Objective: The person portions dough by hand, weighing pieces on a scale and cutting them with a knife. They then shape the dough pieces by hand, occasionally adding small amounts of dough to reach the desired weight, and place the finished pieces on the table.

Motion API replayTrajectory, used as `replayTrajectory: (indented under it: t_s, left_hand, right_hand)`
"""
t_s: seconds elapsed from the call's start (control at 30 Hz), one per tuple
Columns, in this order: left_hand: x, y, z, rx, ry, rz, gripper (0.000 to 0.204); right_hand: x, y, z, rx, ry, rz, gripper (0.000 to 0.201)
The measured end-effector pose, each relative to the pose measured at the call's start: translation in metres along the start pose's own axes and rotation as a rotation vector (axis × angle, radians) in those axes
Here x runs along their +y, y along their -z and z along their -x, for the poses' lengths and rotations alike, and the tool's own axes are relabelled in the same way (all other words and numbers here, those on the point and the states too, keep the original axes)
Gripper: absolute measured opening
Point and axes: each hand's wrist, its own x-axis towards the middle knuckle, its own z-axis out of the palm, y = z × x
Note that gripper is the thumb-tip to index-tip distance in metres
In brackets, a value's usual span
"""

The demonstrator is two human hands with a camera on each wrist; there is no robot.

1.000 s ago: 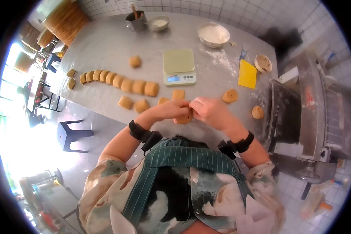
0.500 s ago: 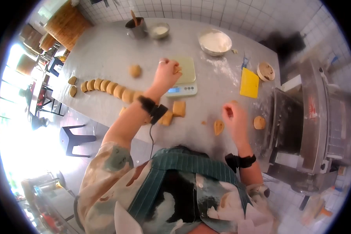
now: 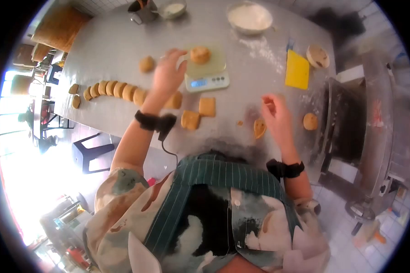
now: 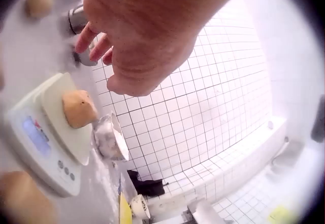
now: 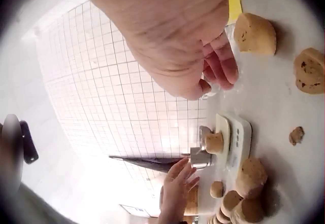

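My left hand (image 3: pixel 168 73) hovers open just left of a digital scale (image 3: pixel 206 78), fingers spread and holding nothing. A round ball of tan dough (image 3: pixel 199 54) sits on the scale's platform. The left wrist view shows the same dough ball (image 4: pixel 78 108) on the scale (image 4: pixel 45 132), below my relaxed left hand (image 4: pixel 101 46). My right hand (image 3: pixel 274 111) hangs over the steel table (image 3: pixel 114 36) with loosely curled fingers (image 5: pixel 218 69) and holds nothing I can see. A torn dough piece (image 3: pixel 259 128) lies beside it.
A row of dough slices (image 3: pixel 116 89) runs along the left. Square dough pieces (image 3: pixel 207 107) lie near the front edge. A yellow scraper (image 3: pixel 297 69), a flour bowl (image 3: pixel 249 17) and a dough round (image 3: pixel 310 121) sit towards a steel machine (image 3: pixel 355 118) on the right.
Both hands were together on one dough piece. The left hand carried a lump to the scale and let it go there. The right hand left the remainder on the table.
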Motion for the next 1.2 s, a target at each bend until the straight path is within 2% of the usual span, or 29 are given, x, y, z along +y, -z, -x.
replayTrajectory:
  t_s: [0.03, 0.1, 0.13, 0.17, 0.2, 0.23, 0.3, 0.33, 0.37, 0.43, 0.47, 0.5, 0.53, 0.57, 0.6, 0.67, 0.73, 0.8, 0.83, 0.9, 0.93, 1.0, 1.07, 1.13, 1.2]
  left_hand:
    - [-0.003, 0.003, 0.012, 0.011, 0.015, 0.031, 0.026]
    - [-0.005, 0.007, 0.039, -0.006, 0.020, 0.046, 0.024]
    - [-0.003, 0.009, 0.052, -0.045, 0.120, 0.033, 0.024]
    - [-0.003, 0.013, 0.061, -0.078, 0.217, 0.017, 0.024]
    - [-0.008, 0.014, 0.072, -0.071, 0.205, 0.044, 0.023]
    - [-0.008, 0.012, 0.080, -0.068, 0.209, 0.046, 0.023]
    - [-0.010, 0.014, 0.091, -0.039, 0.182, 0.039, 0.022]
    - [-0.005, 0.017, 0.094, -0.061, 0.114, -0.012, 0.022]
    - [-0.001, 0.017, 0.095, -0.048, 0.119, -0.019, 0.022]
    - [0.005, 0.020, 0.097, 0.001, 0.281, 0.164, 0.018]
    - [0.005, 0.025, 0.098, -0.152, 0.381, 0.264, 0.023]
    - [0.008, 0.025, 0.100, -0.140, 0.385, 0.263, 0.023]
    - [0.013, 0.023, 0.104, -0.279, 0.441, 0.472, 0.025]
    - [0.020, 0.020, 0.107, -0.420, 0.490, 0.683, 0.028]
    - [0.030, 0.019, 0.107, -0.413, 0.492, 0.685, 0.028]
    - [0.047, 0.020, 0.105, -0.639, 0.803, 1.277, 0.035]
    - [0.047, 0.021, 0.103, -0.656, 0.789, 1.305, 0.036]
    - [0.039, 0.022, 0.101, -0.662, 0.807, 1.318, 0.033]
    - [0.033, 0.024, 0.101, -0.674, 0.794, 1.325, 0.033]
    - [0.019, 0.031, 0.103, -0.614, 0.813, 1.392, 0.026]
    - [0.013, 0.033, 0.103, -0.633, 0.802, 1.400, 0.026]
    - [0.000, 0.035, 0.103, -0.514, 0.855, 1.337, 0.021]
    - [-0.009, 0.038, 0.100, -0.578, 0.834, 1.290, 0.020]
    - [-0.015, 0.032, 0.098, -0.662, 0.791, 1.252, 0.019]
    - [-0.019, 0.028, 0.101, -0.689, 0.725, 1.171, 0.019]
  right_hand:
    - [0.001, -0.006, 0.001, -0.006, -0.030, 0.002, 0.016]
    - [0.004, -0.011, 0.008, -0.222, -0.040, 0.065, 0.019]
    - [0.007, -0.015, 0.014, -0.224, -0.055, 0.074, 0.019]
    - [0.013, -0.022, 0.020, -0.256, 0.063, 0.193, 0.019]
    - [0.020, -0.028, 0.025, -0.289, 0.185, 0.311, 0.019]
    - [0.027, -0.035, 0.029, -0.293, 0.188, 0.314, 0.019]
    - [0.040, -0.049, 0.034, -0.334, 0.384, 0.594, 0.017]
    - [0.042, -0.053, 0.033, -0.337, 0.399, 0.593, 0.017]
    - [0.043, -0.056, 0.032, -0.349, 0.376, 0.629, 0.016]
    - [0.035, -0.061, 0.027, -0.365, 0.365, 0.663, 0.015]
    - [0.026, -0.062, 0.022, -0.362, 0.278, 0.474, 0.015]
    - [0.015, -0.061, 0.016, -0.361, 0.191, 0.287, 0.015]
    - [-0.001, -0.062, 0.011, -0.369, 0.197, 0.288, 0.015]
    - [-0.020, -0.065, 0.006, -0.368, 0.142, 0.147, 0.013]
    - [-0.036, -0.070, 0.002, -0.364, 0.086, 0.008, 0.011]
    - [-0.055, -0.084, -0.004, -0.406, 0.106, -0.066, 0.011]
    - [-0.062, -0.094, -0.011, -0.442, 0.125, -0.137, 0.010]
    - [-0.063, -0.101, -0.018, -0.474, 0.231, 0.047, 0.010]
    - [-0.064, -0.102, -0.023, -0.462, 0.229, 0.059, 0.010]
    - [-0.066, -0.103, -0.032, -0.705, -0.092, -0.257, 0.012]
    - [-0.067, -0.106, -0.040, -0.687, -0.098, -0.248, 0.012]
    - [-0.069, -0.113, -0.066, -0.489, -0.069, -0.285, 0.023]
    - [-0.051, -0.131, -0.103, -0.095, 0.433, 0.221, 0.037]
    - [-0.038, -0.150, -0.127, 0.026, 0.548, 0.408, 0.043]
    - [-0.031, -0.171, -0.138, 0.042, 0.496, 0.451, 0.037]
